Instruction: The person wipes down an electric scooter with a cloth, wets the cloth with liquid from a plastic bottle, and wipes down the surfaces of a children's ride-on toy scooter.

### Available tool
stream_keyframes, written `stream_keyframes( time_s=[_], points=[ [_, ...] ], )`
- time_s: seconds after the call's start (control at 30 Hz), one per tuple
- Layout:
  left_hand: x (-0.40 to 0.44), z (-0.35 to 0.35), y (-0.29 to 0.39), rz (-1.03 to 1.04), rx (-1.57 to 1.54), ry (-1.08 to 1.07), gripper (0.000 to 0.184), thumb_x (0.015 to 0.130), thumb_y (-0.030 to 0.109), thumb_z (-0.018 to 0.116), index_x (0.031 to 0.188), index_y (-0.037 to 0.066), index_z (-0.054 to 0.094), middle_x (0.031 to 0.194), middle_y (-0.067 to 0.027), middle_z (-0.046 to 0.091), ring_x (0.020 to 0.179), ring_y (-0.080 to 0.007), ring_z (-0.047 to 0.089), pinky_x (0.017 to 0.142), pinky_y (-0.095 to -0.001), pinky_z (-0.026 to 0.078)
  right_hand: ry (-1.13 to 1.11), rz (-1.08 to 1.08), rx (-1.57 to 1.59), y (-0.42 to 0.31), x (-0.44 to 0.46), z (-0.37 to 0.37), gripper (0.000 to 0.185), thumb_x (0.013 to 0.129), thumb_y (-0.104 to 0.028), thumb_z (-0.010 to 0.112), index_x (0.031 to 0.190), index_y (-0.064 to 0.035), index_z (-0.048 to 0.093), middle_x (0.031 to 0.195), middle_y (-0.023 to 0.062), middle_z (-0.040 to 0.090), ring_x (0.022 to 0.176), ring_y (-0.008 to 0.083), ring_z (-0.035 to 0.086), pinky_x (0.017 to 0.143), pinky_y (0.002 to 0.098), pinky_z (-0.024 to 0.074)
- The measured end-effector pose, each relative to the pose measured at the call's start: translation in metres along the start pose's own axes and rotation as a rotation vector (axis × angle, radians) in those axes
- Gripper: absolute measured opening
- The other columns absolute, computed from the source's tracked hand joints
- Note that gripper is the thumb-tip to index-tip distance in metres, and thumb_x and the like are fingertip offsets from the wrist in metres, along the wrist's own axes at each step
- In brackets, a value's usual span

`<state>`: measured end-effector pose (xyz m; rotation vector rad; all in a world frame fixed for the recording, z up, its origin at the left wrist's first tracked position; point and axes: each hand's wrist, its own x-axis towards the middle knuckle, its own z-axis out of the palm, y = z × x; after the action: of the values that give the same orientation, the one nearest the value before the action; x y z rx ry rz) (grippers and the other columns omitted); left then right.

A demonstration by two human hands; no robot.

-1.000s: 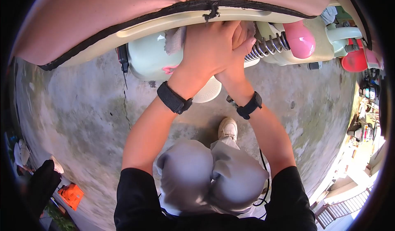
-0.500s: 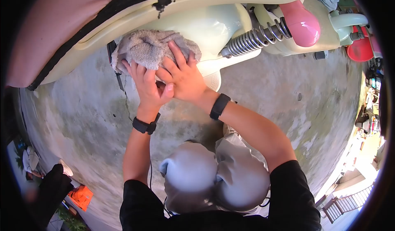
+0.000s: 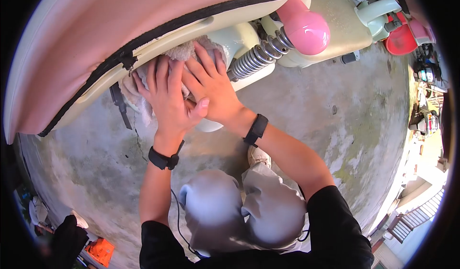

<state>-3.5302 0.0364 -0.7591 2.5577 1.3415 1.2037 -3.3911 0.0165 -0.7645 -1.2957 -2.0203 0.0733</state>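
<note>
A greyish-pink terry towel (image 3: 181,52) is bunched against the pale side of a scooter (image 3: 242,38), under the edge of its pink seat (image 3: 120,22). My left hand (image 3: 165,94) lies on the towel with fingers stretched out and pointing up. Beside it, my right hand (image 3: 211,84) presses on the towel too, its fingers spread. The hands nearly touch, and they cover much of the cloth. To their right is a coiled shock absorber spring (image 3: 256,60) with a pink rounded cover (image 3: 309,31) at its upper end.
The concrete floor (image 3: 297,111) spreads below the scooter. A dark stand-like part (image 3: 120,107) sticks out left of the towel. A red basin (image 3: 401,39) stands at the upper right. An orange item (image 3: 99,251) lies at the lower left. My knees (image 3: 211,197) are bent below my arms.
The view has shifted, so more of the pink seat shows. My left hand's fingers have straightened out over the towel, and both hands reach nearer the seat edge, which now hides part of the cloth.
</note>
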Motion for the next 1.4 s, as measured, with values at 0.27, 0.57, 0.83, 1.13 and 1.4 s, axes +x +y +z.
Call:
stream_keyframes(
  time_s=[0.27, 0.57, 0.83, 1.13, 1.4],
  points=[
    [0.058, 0.005, 0.030, -0.041, -0.144, -0.054, 0.047, 0.097, 0.040, 0.051, 0.130, 0.010, 0.063, 0.126, -0.0145, 0.064, 0.121, -0.0369, 0.055, 0.105, -0.0507, 0.036, -0.020, 0.164, -0.012, 0.018, 0.015, -0.041, 0.063, 0.086, -0.012, 0.062, 0.146, -0.0028, 0.043, 0.144, 0.0204, 0.045, 0.135, 0.0460, 0.040, 0.112, 0.0534, 0.0358],
    [0.054, 0.007, 0.076, -0.181, -0.374, -0.121, 0.024, 0.099, 0.014, 0.056, 0.119, 0.003, 0.062, 0.116, -0.0160, 0.066, 0.107, -0.0365, 0.061, 0.090, -0.0462, 0.051, -0.121, 0.435, 0.301, 0.004, -0.005, -0.103, 0.054, 0.076, 0.009, 0.061, 0.128, -0.0018, 0.052, 0.129, 0.0221, 0.051, 0.121, 0.0460, 0.051, 0.098, 0.0484, 0.0489],
    [0.123, -0.017, 0.166, 0.090, -0.853, 0.125, 0.029, 0.098, 0.011, 0.056, 0.123, -0.004, 0.060, 0.128, -0.0187, 0.062, 0.120, -0.0352, 0.059, 0.104, -0.0422, 0.046, 0.285, 0.118, -0.067, 0.000, 0.004, -0.210, 0.051, 0.082, 0.000, 0.063, 0.132, -0.0012, 0.055, 0.145, 0.0228, 0.044, 0.127, 0.0448, 0.049, 0.104, 0.0474, 0.0454],
    [0.153, 0.045, 0.159, 0.117, -0.731, 0.026, 0.029, 0.094, 0.016, 0.054, 0.114, -0.002, 0.064, 0.117, -0.0181, 0.067, 0.112, -0.0365, 0.062, 0.095, -0.0441, 0.050, 0.225, 0.431, 0.113, 0.056, 0.006, -0.189, 0.046, 0.095, -0.016, 0.060, 0.136, -0.0006, 0.044, 0.139, 0.0259, 0.047, 0.115, 0.0438, 0.056, 0.096, 0.0429, 0.0493],
    [0.212, 0.056, 0.180, 0.052, -0.219, -0.488, 0.024, 0.089, 0.021, 0.052, 0.091, 0.005, 0.069, 0.087, -0.0137, 0.072, 0.082, -0.0347, 0.068, 0.072, -0.0459, 0.054, 0.474, 0.673, 0.721, 0.087, 0.018, -0.170, 0.029, 0.101, -0.014, 0.052, 0.127, -0.0016, 0.051, 0.118, 0.0113, 0.064, 0.106, 0.0172, 0.060, 0.088, 0.0329, 0.0510]
  ],
)
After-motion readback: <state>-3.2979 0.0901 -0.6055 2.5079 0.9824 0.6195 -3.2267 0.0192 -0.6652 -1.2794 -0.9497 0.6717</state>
